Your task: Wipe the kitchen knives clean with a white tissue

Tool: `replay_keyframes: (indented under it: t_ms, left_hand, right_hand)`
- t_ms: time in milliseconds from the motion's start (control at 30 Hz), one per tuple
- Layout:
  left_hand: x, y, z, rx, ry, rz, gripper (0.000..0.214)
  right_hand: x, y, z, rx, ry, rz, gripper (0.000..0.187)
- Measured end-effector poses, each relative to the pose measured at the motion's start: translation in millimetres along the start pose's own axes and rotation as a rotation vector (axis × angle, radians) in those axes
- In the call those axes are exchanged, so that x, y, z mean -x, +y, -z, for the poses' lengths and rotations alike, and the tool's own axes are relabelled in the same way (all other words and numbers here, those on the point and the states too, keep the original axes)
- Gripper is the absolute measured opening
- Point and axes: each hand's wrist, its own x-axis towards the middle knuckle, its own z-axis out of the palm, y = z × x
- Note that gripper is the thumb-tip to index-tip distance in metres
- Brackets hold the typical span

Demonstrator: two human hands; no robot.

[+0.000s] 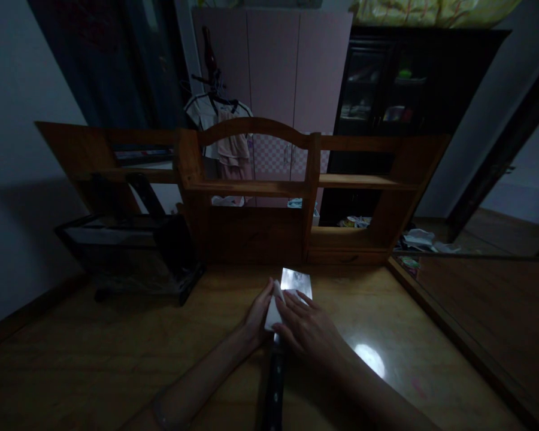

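Note:
A kitchen knife (297, 281) with a broad, shiny blade lies over the wooden desk, its black handle (275, 389) toward me. Folded white paper or cloth (272, 312) covers part of the blade; I cannot tell which material it is. My left hand (257, 316) grips the white piece from the left, at the blade's edge, thumb upward. Across the blade's face lies my right hand (306, 323), fingers close together and pressing on the white piece. The palm sides and the covered blade are hidden. Neither hand is on the handle.
At the left stands a dark-framed knife holder (130, 254) with black handles (144, 193) sticking up. A wooden shelf unit (251, 190) closes off the desk's back. A raised wooden edge (449, 335) runs along the right. Light reflects off the desk (341, 383). The room is dim.

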Motion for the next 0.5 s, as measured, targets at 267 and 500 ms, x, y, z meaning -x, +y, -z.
replay_keyframes:
  t_ms: [267, 500]
  left_hand:
    - [3.9, 3.2, -2.9, -0.02, -0.094, -0.007, 0.062]
    - [4.4, 2.8, -4.6, -0.009, -0.092, -0.005, 0.057]
  right_hand:
    - [1.4, 10.5, 4.0, 0.106, 0.021, -0.144, 0.043]
    - [1.1, 12.6, 4.1, 0.205, -0.03, -0.304, 0.041]
